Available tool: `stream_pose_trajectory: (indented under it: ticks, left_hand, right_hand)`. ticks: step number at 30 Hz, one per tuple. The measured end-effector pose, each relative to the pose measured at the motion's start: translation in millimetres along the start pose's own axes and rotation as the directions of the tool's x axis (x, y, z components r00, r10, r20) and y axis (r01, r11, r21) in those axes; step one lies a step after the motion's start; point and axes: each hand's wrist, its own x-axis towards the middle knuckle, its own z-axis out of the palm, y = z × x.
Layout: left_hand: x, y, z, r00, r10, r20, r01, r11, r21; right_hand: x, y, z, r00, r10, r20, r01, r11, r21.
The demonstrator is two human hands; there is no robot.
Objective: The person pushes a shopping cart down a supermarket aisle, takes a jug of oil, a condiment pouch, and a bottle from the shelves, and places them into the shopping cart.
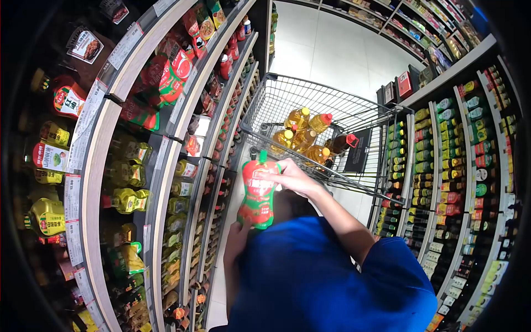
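Observation:
A red and green pouch [258, 193] with a green cap is held upright in front of my blue shirt. My right hand [291, 177] grips its upper right side, with the thumb across the front. At the pouch's lower left edge, my left hand [238, 235] has its fingers closed on it. Just beyond the pouch stands a wire shopping cart [343, 91] holding several bottles of yellow oil [298, 117] and a dark bottle with a red cap [342, 143].
Shelves [124, 61] of bottles, jars and pouches run close along the left. More shelves of bottles [445, 166] line the right side. Pale floor [326, 50] shows beyond the cart, with further shelving [365, 14] at the far end.

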Motion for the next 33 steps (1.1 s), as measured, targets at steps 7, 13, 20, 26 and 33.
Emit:
stream_pose_trajectory:
  ticks: [7,13,20,26,33]
  left_hand:
    - [42.5,-12.5,36.3,0.975,0.143,0.17,-0.103,0.969,-0.223]
    - [71.9,-1.8,56.8,0.989,0.022,0.146,-0.002,0.991,-0.134]
    - [99.9,50.7,99.6,0.992,-0.005,0.127,0.018,0.994,-0.103]
    - [110.0,78.2,140.3,0.991,-0.047,0.125,0.054,0.997,-0.057]
    - [106.5,94.6,163.5,0.98,-0.166,0.113,0.164,0.986,0.022]
  right_hand:
    - [-4.0,5.7,-135.5,0.837,-0.382,-0.392,0.133,0.836,-0.532]
    - [-14.2,33.3,-263.8,0.658,-0.414,-0.629,-0.291,0.631,-0.719]
    - [-10.1,132.1,-363.8,0.604,-0.077,-0.793,-0.604,0.605,-0.519]
    - [6.1,215.2,-387.1,0.615,0.058,-0.786,-0.629,0.638,-0.445]
    - [33.5,242.1,-396.3,0.567,0.177,-0.804,-0.688,0.639,-0.344]
